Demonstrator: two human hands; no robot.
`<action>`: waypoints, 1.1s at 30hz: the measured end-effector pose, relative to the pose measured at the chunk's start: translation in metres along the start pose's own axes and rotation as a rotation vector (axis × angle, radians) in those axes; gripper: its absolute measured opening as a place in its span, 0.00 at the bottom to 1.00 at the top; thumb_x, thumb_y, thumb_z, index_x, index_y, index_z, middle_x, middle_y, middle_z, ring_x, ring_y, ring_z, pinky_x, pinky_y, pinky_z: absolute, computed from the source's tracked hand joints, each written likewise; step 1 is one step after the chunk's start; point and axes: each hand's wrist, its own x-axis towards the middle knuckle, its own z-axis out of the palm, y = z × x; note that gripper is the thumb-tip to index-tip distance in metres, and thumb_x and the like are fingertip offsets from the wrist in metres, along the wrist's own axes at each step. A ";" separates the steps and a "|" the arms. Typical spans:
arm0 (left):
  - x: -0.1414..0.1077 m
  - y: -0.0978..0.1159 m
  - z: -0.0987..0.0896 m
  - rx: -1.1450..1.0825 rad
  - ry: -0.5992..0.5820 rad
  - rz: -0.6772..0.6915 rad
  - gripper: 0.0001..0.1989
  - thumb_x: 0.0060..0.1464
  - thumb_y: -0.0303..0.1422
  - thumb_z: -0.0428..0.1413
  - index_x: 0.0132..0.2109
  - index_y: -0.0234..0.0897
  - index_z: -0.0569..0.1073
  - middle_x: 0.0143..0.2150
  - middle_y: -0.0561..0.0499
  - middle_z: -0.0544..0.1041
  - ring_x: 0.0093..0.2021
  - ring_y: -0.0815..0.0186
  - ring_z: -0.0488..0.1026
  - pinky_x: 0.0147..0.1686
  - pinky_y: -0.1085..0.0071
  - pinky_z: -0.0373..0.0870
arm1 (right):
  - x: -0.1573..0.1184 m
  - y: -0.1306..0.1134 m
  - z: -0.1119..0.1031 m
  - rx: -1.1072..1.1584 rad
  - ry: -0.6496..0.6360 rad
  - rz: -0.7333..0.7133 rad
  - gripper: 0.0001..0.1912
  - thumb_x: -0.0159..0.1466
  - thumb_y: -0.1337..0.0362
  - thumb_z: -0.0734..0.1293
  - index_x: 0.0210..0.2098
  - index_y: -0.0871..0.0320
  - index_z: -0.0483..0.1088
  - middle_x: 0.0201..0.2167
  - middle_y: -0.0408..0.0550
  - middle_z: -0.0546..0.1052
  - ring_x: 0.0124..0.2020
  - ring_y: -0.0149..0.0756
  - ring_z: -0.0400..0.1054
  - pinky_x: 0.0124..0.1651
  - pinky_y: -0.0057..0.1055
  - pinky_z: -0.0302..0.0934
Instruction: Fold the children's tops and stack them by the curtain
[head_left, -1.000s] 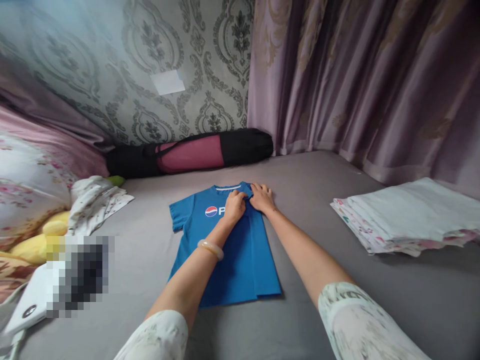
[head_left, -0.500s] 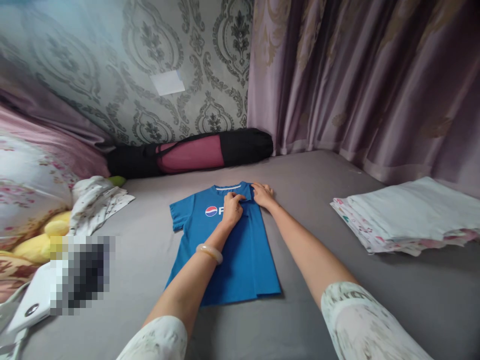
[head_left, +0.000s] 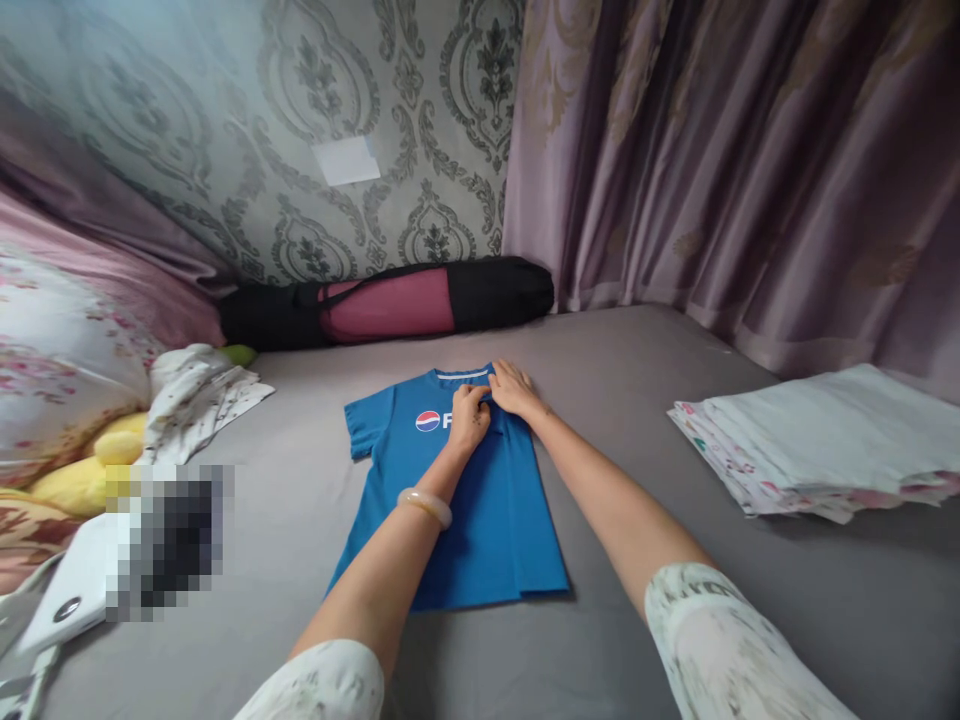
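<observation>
A blue T-shirt [head_left: 450,540] with a round red, white and blue logo lies front up on the bed, its collar pointing away from me. Its left sleeve is spread out, while the right side is folded inward over the front. My left hand [head_left: 470,418], with a pale bangle at the wrist, is closed in a pinch on the folded-in cloth just below the collar. Flat on the folded shoulder edge rests my right hand [head_left: 514,388], fingers stretched out and touching the shirt. The left hand covers part of the printed lettering.
Grey sheet [head_left: 615,400] surrounds the shirt. A stack of folded cloths [head_left: 817,435] lies at right. Along the wall is a black and pink long bag [head_left: 390,303]. At left are a spotted cloth [head_left: 199,395], a yellow plush item [head_left: 82,485] and a white device [head_left: 71,590].
My right hand has slid a little left onto the shoulder fold, and its fingers lie flatter. The left hand keeps its pinch on the shirt. The view has shifted slightly.
</observation>
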 end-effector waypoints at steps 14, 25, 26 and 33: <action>-0.007 0.011 -0.004 0.238 0.043 -0.274 0.08 0.51 0.29 0.53 0.40 0.37 0.72 0.44 0.41 0.71 0.49 0.53 0.68 0.49 0.60 0.63 | 0.001 0.001 0.018 -0.134 -0.046 0.007 0.32 0.72 0.54 0.46 0.69 0.67 0.47 0.71 0.56 0.48 0.71 0.43 0.37 0.69 0.46 0.33; -0.007 -0.002 -0.009 0.196 -0.017 -0.188 0.12 0.53 0.25 0.49 0.37 0.36 0.78 0.37 0.44 0.73 0.43 0.59 0.70 0.48 0.64 0.65 | -0.001 0.002 0.020 -0.152 -0.013 -0.010 0.33 0.71 0.54 0.46 0.69 0.69 0.48 0.71 0.57 0.50 0.71 0.44 0.39 0.69 0.46 0.34; -0.008 -0.003 -0.012 0.188 -0.040 -0.166 0.13 0.52 0.24 0.49 0.38 0.36 0.78 0.37 0.45 0.73 0.43 0.59 0.70 0.48 0.64 0.65 | -0.001 0.002 0.019 -0.155 -0.010 -0.011 0.33 0.71 0.55 0.46 0.69 0.69 0.48 0.71 0.57 0.50 0.71 0.44 0.39 0.69 0.46 0.35; -0.042 -0.013 -0.059 0.109 -0.203 -0.033 0.15 0.52 0.26 0.52 0.47 0.33 0.75 0.48 0.42 0.73 0.51 0.59 0.70 0.54 0.63 0.66 | -0.015 -0.012 0.011 -0.184 0.121 -0.070 0.32 0.71 0.56 0.48 0.69 0.67 0.49 0.71 0.57 0.47 0.72 0.45 0.36 0.69 0.49 0.27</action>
